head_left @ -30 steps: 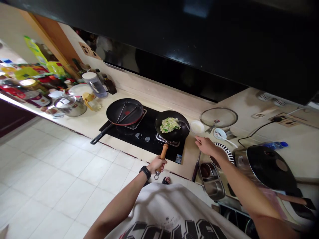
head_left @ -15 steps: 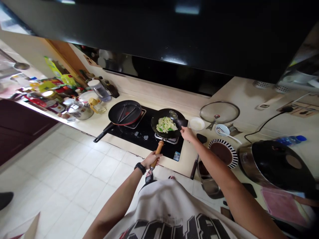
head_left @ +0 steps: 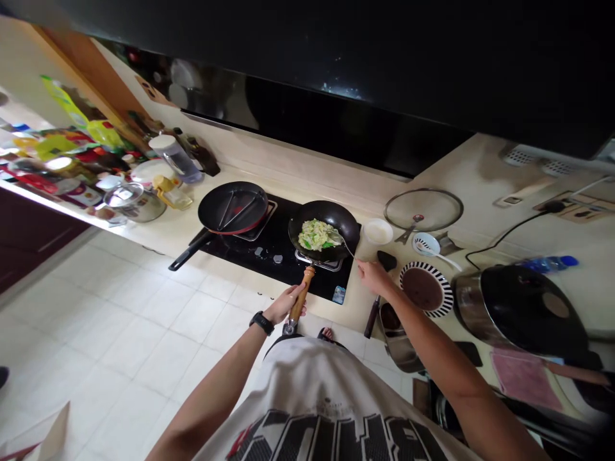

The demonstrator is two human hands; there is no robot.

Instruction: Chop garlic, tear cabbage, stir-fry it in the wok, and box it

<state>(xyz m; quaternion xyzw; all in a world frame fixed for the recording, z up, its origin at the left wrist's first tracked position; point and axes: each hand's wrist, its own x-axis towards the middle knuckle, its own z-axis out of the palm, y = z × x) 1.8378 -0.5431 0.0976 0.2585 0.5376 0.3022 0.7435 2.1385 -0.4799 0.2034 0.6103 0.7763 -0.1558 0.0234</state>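
Note:
My left hand (head_left: pixel 287 303) is wrapped round the wooden handle (head_left: pixel 308 276) of a black wok (head_left: pixel 343 221) on the right burner. Chopped pale-green vegetables, perhaps cabbage, with brighter green pieces (head_left: pixel 317 235) lie heaped in the left part of the wok. Just right of the wok's rim, my right hand (head_left: pixel 375 276) is closed on the thin handle of a metal spoon (head_left: pixel 350 251). The spoon's head rests at the right side of the vegetables, partly hidden among them.
A frying pan (head_left: pixel 206 198) holding tongs (head_left: pixel 239 213) sits on the left burner of the black cooktop (head_left: pixel 250 256). Right of the wok stand a white bowl (head_left: pixel 378 232), a glass lid (head_left: pixel 432 208), a striped-rim plate (head_left: pixel 449 288) and a big cooker (head_left: pixel 533 307). The range hood (head_left: pixel 288 38) hangs above.
My right hand has drawn back from the wok's rim, toward my body and slightly right. The spoon's head has come down to the vegetables. My left hand keeps its hold; the view has shifted.

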